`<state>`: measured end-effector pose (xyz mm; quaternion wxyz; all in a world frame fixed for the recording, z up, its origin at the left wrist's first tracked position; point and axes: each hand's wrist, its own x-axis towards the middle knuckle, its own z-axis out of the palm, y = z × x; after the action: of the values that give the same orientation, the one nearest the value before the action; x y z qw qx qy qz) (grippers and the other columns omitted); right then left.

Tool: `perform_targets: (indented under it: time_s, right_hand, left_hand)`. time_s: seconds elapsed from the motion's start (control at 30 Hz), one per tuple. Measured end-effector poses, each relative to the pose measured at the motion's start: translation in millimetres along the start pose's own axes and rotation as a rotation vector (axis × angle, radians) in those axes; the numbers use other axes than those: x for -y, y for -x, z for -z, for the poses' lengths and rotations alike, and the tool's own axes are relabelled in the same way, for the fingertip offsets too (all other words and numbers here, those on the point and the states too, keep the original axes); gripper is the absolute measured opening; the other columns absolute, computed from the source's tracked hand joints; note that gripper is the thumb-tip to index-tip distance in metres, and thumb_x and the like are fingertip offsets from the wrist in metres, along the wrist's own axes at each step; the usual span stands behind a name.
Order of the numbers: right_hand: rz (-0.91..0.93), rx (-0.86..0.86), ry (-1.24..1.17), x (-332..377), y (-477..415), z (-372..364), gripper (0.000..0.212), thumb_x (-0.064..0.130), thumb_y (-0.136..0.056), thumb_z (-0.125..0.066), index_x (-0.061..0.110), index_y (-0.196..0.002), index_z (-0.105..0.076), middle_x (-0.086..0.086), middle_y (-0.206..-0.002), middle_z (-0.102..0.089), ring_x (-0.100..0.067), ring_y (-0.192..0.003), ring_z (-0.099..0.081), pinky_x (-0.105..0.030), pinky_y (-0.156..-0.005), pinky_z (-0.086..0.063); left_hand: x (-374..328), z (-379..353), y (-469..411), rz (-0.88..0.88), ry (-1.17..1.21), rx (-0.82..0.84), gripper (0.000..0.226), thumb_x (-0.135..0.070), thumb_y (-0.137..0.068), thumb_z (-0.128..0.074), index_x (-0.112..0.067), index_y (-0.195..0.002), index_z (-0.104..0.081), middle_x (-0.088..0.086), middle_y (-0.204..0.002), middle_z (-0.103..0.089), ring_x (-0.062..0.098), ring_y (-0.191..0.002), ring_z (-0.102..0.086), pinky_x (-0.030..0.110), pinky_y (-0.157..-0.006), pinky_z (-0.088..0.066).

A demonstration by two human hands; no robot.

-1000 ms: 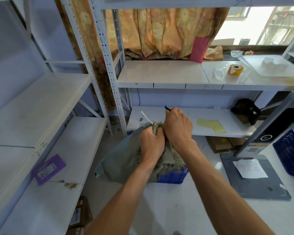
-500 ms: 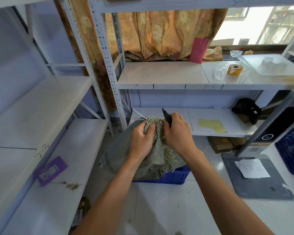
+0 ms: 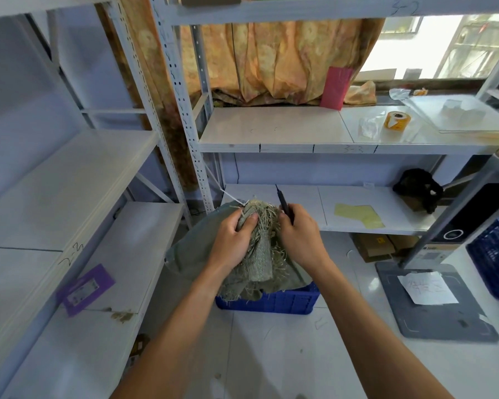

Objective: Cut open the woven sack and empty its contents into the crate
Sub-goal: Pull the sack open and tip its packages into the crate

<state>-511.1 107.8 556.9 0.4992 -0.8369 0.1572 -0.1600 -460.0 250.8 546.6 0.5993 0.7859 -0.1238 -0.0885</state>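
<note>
2 grips work at the neck of 1 woven sack (image 3: 261, 259), which sits on the near blue crate (image 3: 285, 302) on the floor and drapes over its front wall. The left grip (image 3: 232, 240) clenches the frayed, bunched mouth of the sack. The right grip (image 3: 298, 240) grasps 1 slim dark cutter (image 3: 283, 201), tip upward, just beside the fringe. 1 white cord (image 3: 229, 194) runs from the neck toward the shelf post. The opening cut appears to be the step in hand; the crate's interior is hidden.

For a clean cut, hold the neck taut, set the blade against the tie rather than the weave below, and cut away from the left thumb.

Count: 1 sack, 1 cutter, 1 tape roll (image 3: 396, 120), and 2 blue crates, the second crate (image 3: 496, 254) at far right.
</note>
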Motion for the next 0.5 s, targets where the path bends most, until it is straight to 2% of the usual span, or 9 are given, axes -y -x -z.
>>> perform_targets:
  time_s: [0.1, 0.17, 0.33, 0.43, 0.5]
  right_hand:
    - [-0.055, 0.033, -0.229, 1.0, -0.4, 1.0, 0.016, 0.023, -0.104, -0.044, 0.016, -0.105, -0.058, 0.002, -0.076, -0.055, -0.014, -0.059, -0.047, -0.031, -0.054, -0.037]
    - [-0.059, 0.045, -0.311, 2.7, -0.3, 3.0, 0.021, 0.028, -0.105, -0.042, 0.015, -0.108, -0.058, 0.002, -0.073, -0.053, -0.013, -0.058, -0.045, -0.033, -0.054, -0.035]
    - [-0.057, 0.086, -0.244, 2.8, 2.0, 6.2, 0.019, 0.016, -0.105, -0.041, 0.020, -0.090, -0.051, 0.003, -0.073, -0.050, -0.010, -0.058, -0.043, -0.018, -0.050, -0.035]
    - [-0.034, 0.121, -0.197, 3.4, 3.7, 7.9, 0.010, 0.009, -0.103, -0.040, 0.015, -0.102, -0.048, 0.003, -0.077, -0.050, -0.009, -0.062, -0.044, -0.010, -0.049, -0.037]
    - [-0.037, 0.170, -0.191, 2.2, 4.7, 8.7, 0.018, 0.006, -0.102, -0.040, 0.013, -0.116, -0.048, 0.000, -0.082, -0.051, -0.011, -0.064, -0.045, -0.011, -0.050, -0.037]
  left_hand:
    - [-0.2, 0.4, -1.4, 0.009, -0.009, -0.009, 0.085, -0.074, -0.082, -0.051, -0.016, -0.143, -0.056, 0.004, -0.142, -0.062, 0.020, -0.133, -0.056, 0.050, -0.112, -0.043]
    - [0.7, 1.0, -3.4, 0.024, -0.025, -0.004, 0.087, -0.074, -0.080, -0.052, -0.014, -0.143, -0.056, 0.005, -0.142, -0.062, 0.020, -0.133, -0.056, 0.050, -0.113, -0.043]
    - [2.9, 1.3, -12.3, 0.096, -0.075, 0.053, 0.086, -0.075, -0.076, -0.055, -0.017, -0.139, -0.060, 0.002, -0.140, -0.063, 0.020, -0.130, -0.058, 0.050, -0.111, -0.044]
    - [3.7, 2.9, -14.4, 0.123, -0.127, 0.092, 0.085, -0.074, -0.076, -0.055, -0.017, -0.138, -0.062, 0.001, -0.138, -0.065, 0.019, -0.128, -0.059, 0.049, -0.110, -0.045]
    - [2.0, 3.3, -13.7, 0.132, -0.134, 0.098, 0.080, -0.071, -0.078, -0.055, -0.017, -0.137, -0.063, 0.000, -0.137, -0.066, 0.019, -0.126, -0.060, 0.048, -0.109, -0.046]
